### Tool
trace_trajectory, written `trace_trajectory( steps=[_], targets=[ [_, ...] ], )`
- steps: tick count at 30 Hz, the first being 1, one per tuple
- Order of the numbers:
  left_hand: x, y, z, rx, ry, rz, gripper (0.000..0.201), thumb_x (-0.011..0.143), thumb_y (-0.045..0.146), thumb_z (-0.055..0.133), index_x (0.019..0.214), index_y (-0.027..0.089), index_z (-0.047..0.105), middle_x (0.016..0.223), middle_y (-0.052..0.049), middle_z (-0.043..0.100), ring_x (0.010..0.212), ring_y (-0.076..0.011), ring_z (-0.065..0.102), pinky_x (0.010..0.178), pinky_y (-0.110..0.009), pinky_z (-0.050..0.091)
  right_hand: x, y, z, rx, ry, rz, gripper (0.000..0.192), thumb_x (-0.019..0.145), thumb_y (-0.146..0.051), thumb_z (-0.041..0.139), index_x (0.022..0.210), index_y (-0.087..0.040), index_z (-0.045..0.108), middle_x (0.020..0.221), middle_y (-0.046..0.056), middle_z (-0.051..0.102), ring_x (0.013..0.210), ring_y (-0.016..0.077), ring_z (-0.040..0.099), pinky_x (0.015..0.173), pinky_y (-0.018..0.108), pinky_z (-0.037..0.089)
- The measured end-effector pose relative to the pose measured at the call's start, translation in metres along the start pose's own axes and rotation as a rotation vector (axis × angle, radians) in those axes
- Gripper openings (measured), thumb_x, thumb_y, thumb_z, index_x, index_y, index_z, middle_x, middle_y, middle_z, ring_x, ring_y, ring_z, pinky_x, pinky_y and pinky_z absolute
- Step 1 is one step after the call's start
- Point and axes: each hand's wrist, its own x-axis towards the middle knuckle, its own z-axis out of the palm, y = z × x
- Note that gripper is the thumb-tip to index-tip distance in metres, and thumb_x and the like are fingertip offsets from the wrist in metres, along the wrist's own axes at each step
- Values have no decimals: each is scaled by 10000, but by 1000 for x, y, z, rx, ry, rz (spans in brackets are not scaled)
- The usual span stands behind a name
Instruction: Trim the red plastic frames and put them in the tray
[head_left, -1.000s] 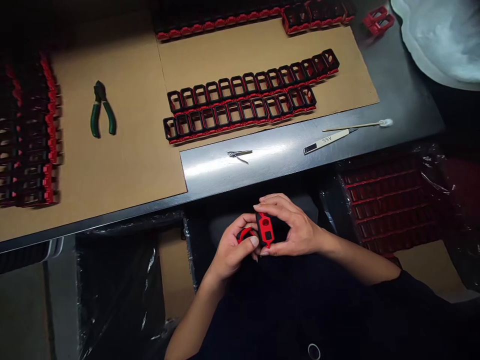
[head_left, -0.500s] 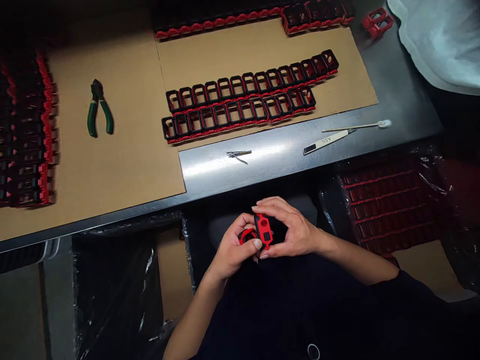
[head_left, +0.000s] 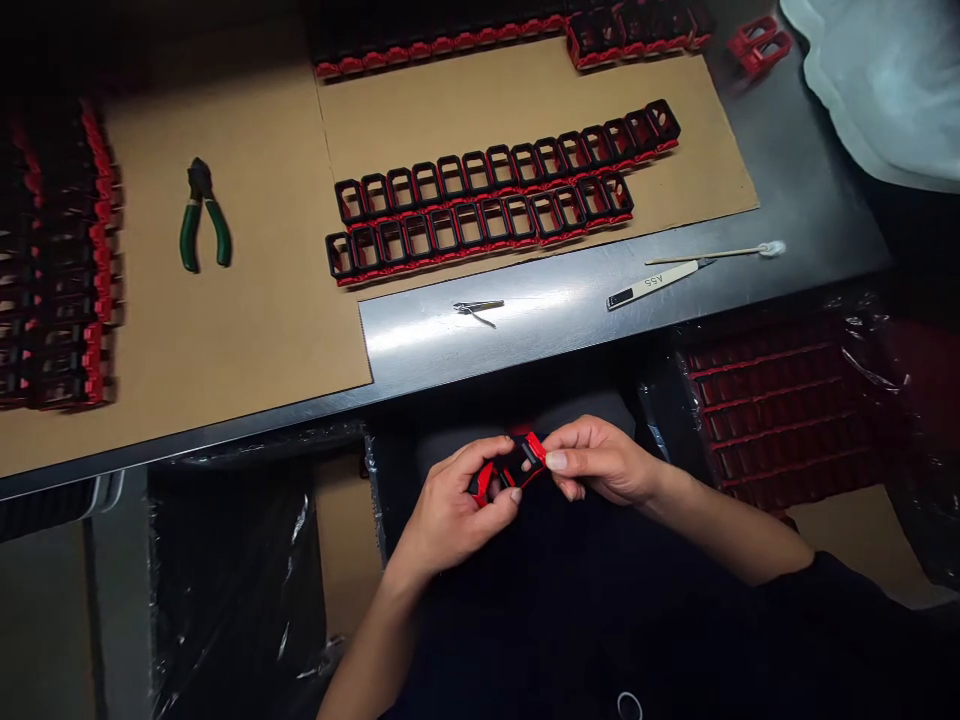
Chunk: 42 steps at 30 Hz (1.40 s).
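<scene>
Above my lap, my left hand (head_left: 454, 505) holds a red and black plastic frame (head_left: 535, 449) between thumb and fingers. Its black middle shows openings, and its red end points to the right. A red curved part (head_left: 484, 484) shows inside the same hand; I cannot tell whether it is a second frame or the other end of this one. With thumb and fingertips, my right hand (head_left: 600, 462) pinches the frame's red right end. Both hands are closed, and the fingers cover some of the frame.
Two rows of similar frames (head_left: 472, 226) stand on cardboard (head_left: 270, 300), with more stacked left and behind. Green-handled pliers (head_left: 204, 215), small metal nippers (head_left: 478, 309), a knife-like tool marked A55 (head_left: 656, 285) and a cotton swab (head_left: 712, 256) lie about. A plastic-lined box (head_left: 780, 420) holds frames below right.
The frame has turned from its red face showing to its openings showing. My right hand has shifted slightly right and down, from spanning the frame to pinching its end.
</scene>
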Motion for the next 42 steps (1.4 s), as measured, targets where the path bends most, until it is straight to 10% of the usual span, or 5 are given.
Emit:
trace_trajectory(
  steps=[7,14,23,42],
  targets=[
    [-3,-7,3,-154,55,-126,369,785,268,750,1146,219,693,1167,-98,747,729,-155,664,722,-289,544,-5,-6,9,-281,19,-142,328,798,-438,816,881,-122,794,584,-18,574,519,76,470,495,195,372],
    [-11,-1,6,-227,123,-235,504,783,344,775,1253,195,668,814,-18,670,664,-145,579,688,-282,492,-6,-5,9,-639,15,-403,269,875,-411,766,848,-146,800,624,-4,571,555,96,492,520,211,399],
    [-13,3,9,-197,109,-151,759,682,390,858,1371,243,575,1307,-127,611,782,-184,658,769,-347,566,0,0,8,-816,4,-615,260,948,-396,697,887,-164,796,690,40,692,613,135,598,600,257,470],
    [-7,-5,20,-5,258,67,725,693,221,835,1359,246,550,1337,-117,648,1229,-305,619,1076,-478,481,8,6,5,-1029,67,-829,172,963,-258,660,851,-167,753,719,43,704,627,148,600,612,285,485]
  ],
)
